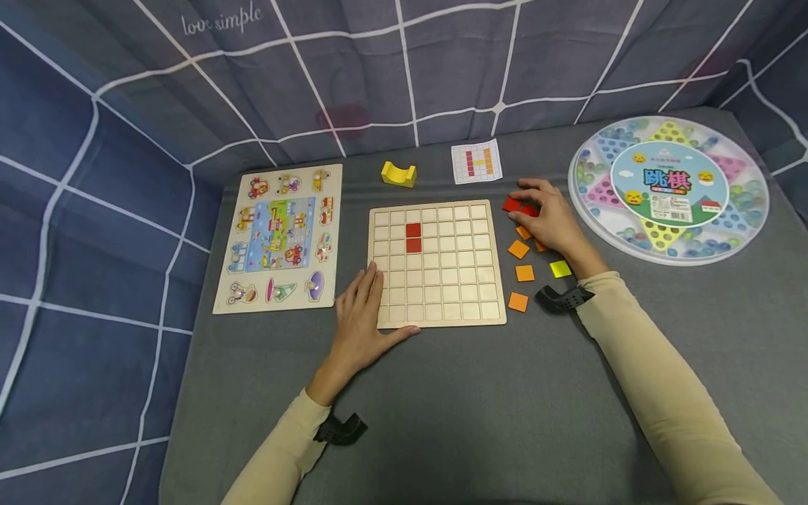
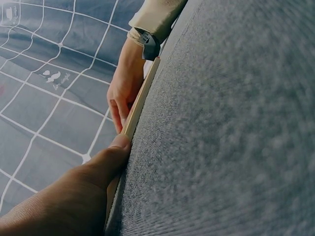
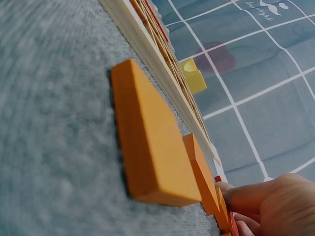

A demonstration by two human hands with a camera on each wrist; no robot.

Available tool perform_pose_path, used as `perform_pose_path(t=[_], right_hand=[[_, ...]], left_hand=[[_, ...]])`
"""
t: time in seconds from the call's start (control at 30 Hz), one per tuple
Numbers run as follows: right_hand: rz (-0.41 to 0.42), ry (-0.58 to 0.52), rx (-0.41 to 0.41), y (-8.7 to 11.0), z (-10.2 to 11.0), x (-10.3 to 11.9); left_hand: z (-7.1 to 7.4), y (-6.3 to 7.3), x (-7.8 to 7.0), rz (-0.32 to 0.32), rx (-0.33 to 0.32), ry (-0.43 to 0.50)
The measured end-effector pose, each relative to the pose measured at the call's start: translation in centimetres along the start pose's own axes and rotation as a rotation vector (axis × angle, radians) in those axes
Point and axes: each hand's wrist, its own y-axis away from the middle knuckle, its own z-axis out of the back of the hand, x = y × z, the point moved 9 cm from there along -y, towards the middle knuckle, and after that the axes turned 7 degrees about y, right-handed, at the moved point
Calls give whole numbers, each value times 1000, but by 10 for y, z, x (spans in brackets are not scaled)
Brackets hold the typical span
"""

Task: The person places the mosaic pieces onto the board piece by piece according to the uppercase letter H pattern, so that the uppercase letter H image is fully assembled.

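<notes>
The left hand (image 1: 361,319) rests open at the near left corner of the pale wooden board (image 1: 442,273), its thumb along the near edge. The right hand (image 1: 550,217) bends its fingers at the red tiles (image 1: 513,204), beside the board's right edge; if it pinches one, I cannot tell. Two red squares (image 1: 413,230) sit in neighbouring cells of the board. Near the right hand lie orange tiles (image 1: 524,273) and one yellow-green tile (image 1: 560,268). Behind the board are a yellow block (image 1: 399,174) and a printed card (image 1: 476,161); a picture puzzle (image 1: 300,298) lies to the left, a round game box (image 1: 669,189) to the right. Grey cloth covers the table (image 1: 473,407). Blue-grey fabric (image 1: 353,77) with white grid lines hangs behind and at both sides, bearing the words "love simple".
</notes>
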Motion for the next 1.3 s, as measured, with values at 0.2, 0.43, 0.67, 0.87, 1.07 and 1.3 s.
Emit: perform_pose_path(t=[0.2,0.43,0.67,0.87,1.07,1.3], right_hand=[[6,10,-2,0,0,1],[26,23,-6,0,-1,2],[35,15,-10,1,0,3],[38,18,-10,1,0,3],[54,17,-12,1,-1,3],[63,9,-29,1,0,3]], left_hand=[[0,0,0,-9,-4,-3],[1,0,0,-20,-13,1],[1,0,-1,-16,-8,0],[1,0,-1,-20,-8,-1],[1,0,0,-19,-9,-2],[0,0,0,-17,-8,0]])
